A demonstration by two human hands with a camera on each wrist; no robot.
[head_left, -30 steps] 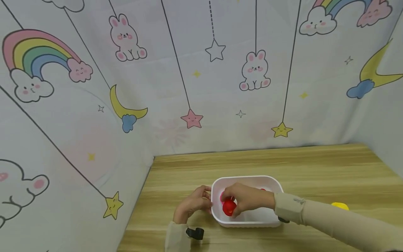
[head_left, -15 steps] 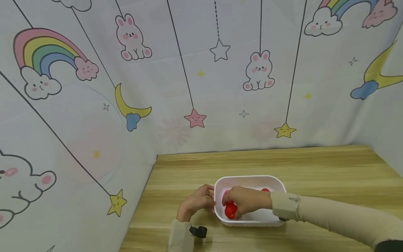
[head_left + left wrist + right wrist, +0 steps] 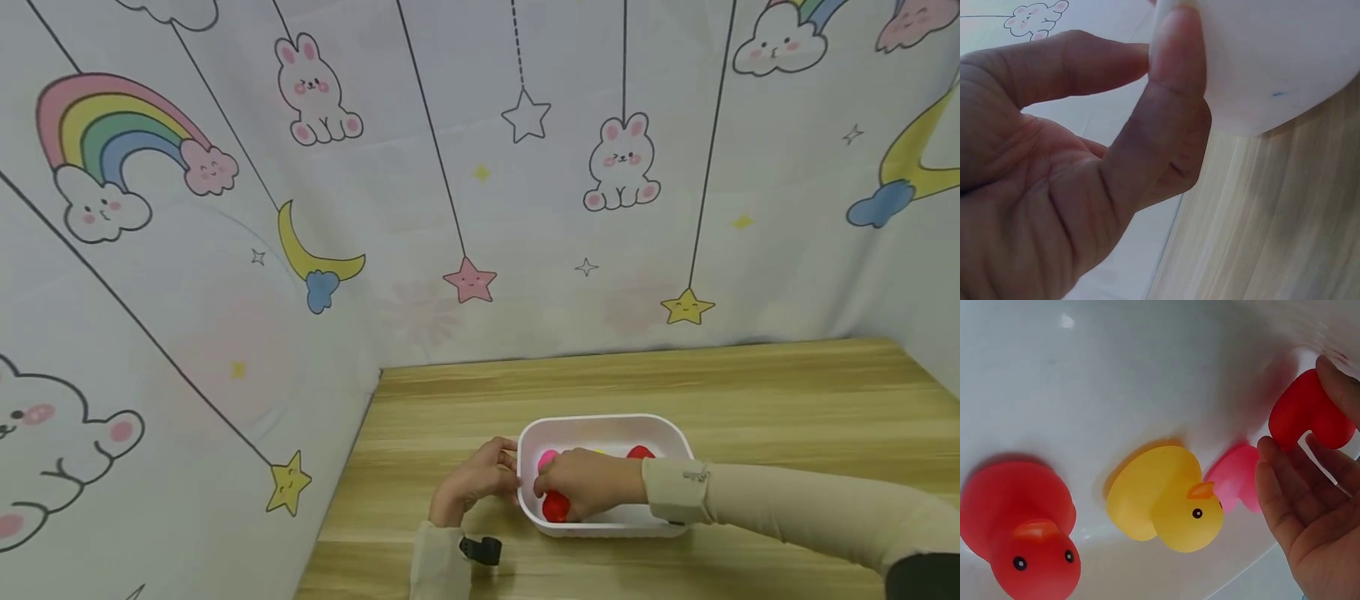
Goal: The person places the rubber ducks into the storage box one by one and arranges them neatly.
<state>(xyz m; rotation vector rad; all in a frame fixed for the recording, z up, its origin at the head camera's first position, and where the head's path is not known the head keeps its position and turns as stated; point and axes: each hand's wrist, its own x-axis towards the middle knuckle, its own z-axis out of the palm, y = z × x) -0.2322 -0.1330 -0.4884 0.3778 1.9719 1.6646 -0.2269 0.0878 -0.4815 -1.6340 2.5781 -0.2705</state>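
Observation:
A white plastic bin [image 3: 615, 527] stands on the wooden table. My left hand [image 3: 480, 483] holds its left end; in the left wrist view, curled fingers [image 3: 1172, 56] meet the wall's edge. Inside the bin, at its near left corner, my right hand [image 3: 592, 483] holds a red rubber duck [image 3: 556, 507] between thumb and fingers, as the right wrist view shows [image 3: 1304, 412]. Beside that hand lie a pink rubber duck [image 3: 1235, 475], a yellow rubber duck [image 3: 1160, 494] and a second red rubber duck [image 3: 1029, 519]. In the head view the right hand partly covers them.
The wooden tabletop [image 3: 435, 400] extends around the bin. A white cloth backdrop [image 3: 540, 317] with printed rabbits, stars and rainbows hangs behind and at the left. My right sleeve [image 3: 795, 508] crosses the table at the right.
My right hand has gone a little lower into the bin with the red duck. A yellow thing on the table at the right has dropped from sight. The left hand stays at the bin.

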